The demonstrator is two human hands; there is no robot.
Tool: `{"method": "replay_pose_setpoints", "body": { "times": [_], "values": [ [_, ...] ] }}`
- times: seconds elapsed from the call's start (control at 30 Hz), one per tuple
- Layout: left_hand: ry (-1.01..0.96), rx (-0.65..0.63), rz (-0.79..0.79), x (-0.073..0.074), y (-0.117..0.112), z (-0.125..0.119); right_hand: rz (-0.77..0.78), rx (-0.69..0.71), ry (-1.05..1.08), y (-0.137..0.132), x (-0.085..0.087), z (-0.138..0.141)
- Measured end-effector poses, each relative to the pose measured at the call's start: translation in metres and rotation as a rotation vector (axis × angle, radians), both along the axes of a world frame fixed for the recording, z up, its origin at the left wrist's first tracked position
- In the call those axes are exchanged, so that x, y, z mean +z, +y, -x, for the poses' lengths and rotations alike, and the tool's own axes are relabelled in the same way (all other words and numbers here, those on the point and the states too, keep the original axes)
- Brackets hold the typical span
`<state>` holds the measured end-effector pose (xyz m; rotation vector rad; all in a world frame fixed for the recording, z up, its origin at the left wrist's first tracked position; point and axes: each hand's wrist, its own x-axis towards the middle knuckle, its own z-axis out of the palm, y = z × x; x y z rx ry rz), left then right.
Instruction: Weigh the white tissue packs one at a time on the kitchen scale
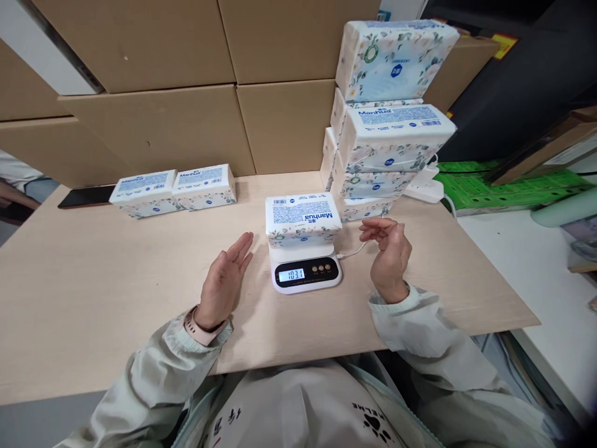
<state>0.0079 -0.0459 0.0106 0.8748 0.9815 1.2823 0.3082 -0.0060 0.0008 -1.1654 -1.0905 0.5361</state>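
Note:
A tissue pack point(303, 218) with blue print and a floral edge rests on a white digital scale point(306, 283), whose lit display reads about 103.1. To the left of the scale, my left hand point(225, 280) is held apart from the pack with its fingers stretched out, and it holds nothing. My right hand point(388, 255) hovers to the right of the scale with fingers apart and somewhat bent, near the scale's white cable. Nothing shows between its fingers. Neither hand touches the pack.
More tissue packs point(396, 137) are stacked at the back right. Two packs point(173, 190) lie side by side at the back left, beside a dark phone point(86, 196). Cardboard boxes point(153, 130) wall off the rear. Green boxes point(513, 186) and a power strip point(423, 188) are at right.

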Motion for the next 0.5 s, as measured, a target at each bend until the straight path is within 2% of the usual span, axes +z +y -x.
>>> {"method": "replay_pose_setpoints", "body": {
  "times": [0.33, 0.5],
  "values": [
    [0.041, -0.029, 0.004, 0.0001, 0.0013, -0.0011, 0.063, 0.054, -0.142, -0.004, 0.0048, 0.0],
    [0.091, -0.05, -0.024, 0.0005, 0.0091, -0.0033, 0.102, 0.118, -0.197, -0.0029, 0.0028, -0.0009]
  ]
}}
